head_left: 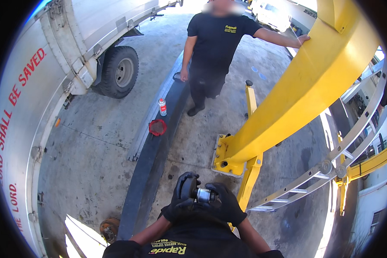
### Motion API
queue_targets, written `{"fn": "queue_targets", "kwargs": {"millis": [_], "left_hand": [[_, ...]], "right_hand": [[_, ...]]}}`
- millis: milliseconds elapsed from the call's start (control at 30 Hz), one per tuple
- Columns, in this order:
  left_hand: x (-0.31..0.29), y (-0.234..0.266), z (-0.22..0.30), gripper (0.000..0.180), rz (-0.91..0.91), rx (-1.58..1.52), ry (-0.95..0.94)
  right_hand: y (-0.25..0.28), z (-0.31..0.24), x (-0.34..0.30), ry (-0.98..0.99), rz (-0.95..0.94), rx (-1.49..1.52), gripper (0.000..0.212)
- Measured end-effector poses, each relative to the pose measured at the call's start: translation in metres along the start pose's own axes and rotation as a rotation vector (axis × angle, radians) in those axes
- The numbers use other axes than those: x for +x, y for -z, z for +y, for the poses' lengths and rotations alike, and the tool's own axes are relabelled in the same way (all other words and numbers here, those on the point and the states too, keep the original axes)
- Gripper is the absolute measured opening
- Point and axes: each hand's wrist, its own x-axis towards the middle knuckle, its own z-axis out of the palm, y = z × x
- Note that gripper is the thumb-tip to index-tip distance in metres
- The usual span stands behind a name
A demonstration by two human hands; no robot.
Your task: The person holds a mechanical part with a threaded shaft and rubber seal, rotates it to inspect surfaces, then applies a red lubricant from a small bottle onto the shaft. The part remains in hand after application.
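Observation:
I hold a metal part [204, 195] in front of my body; it has a shiny silver cylinder with dark rings and a wider dark round end. My left hand [176, 205], in a black glove, is closed around the dark round end. From the other side, the gloved fingers of my right hand [226, 204] grip the silver cylinder's end. Whether the dark end and the cylinder are one piece, I cannot tell. Beyond my hands, on a long dark beam [152, 167], sit a red-rimmed bowl [158, 127] and a white and red spray can [162, 107].
A yellow lift post [283, 94] rises at the right, its base plate [221, 157] bolted down. A person [215, 47] in black stands ahead, one hand on the post. A truck [34, 107] stands left, an aluminium ladder [309, 182] right. A rusty round part [109, 228] lies near left.

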Motion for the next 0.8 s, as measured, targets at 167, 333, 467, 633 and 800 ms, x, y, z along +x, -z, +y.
{"fn": "queue_targets", "kwargs": {"millis": [167,333,467,633,800], "left_hand": [[0.002,0.004,-0.003,0.118,0.0,0.188,0.007],[-0.005,0.004,0.003,0.115,0.051,-0.031,-0.009],[-0.008,0.008,-0.002,0.114,0.044,-0.089,-0.015],[-0.008,0.004,0.0,0.113,0.024,0.012,-0.038],[-0.014,-0.004,0.009,0.114,0.041,0.173,-0.003]], "right_hand": [[-0.024,0.018,0.005,-0.242,-0.001,0.17,0.071],[-0.013,-0.001,0.012,-0.003,-0.026,0.096,0.073],[-0.015,-0.007,0.006,-0.159,-0.072,0.125,0.074],[-0.033,0.011,0.001,-0.244,0.025,0.341,0.072],[-0.007,-0.004,0.003,0.021,-0.05,0.075,0.071]]}}
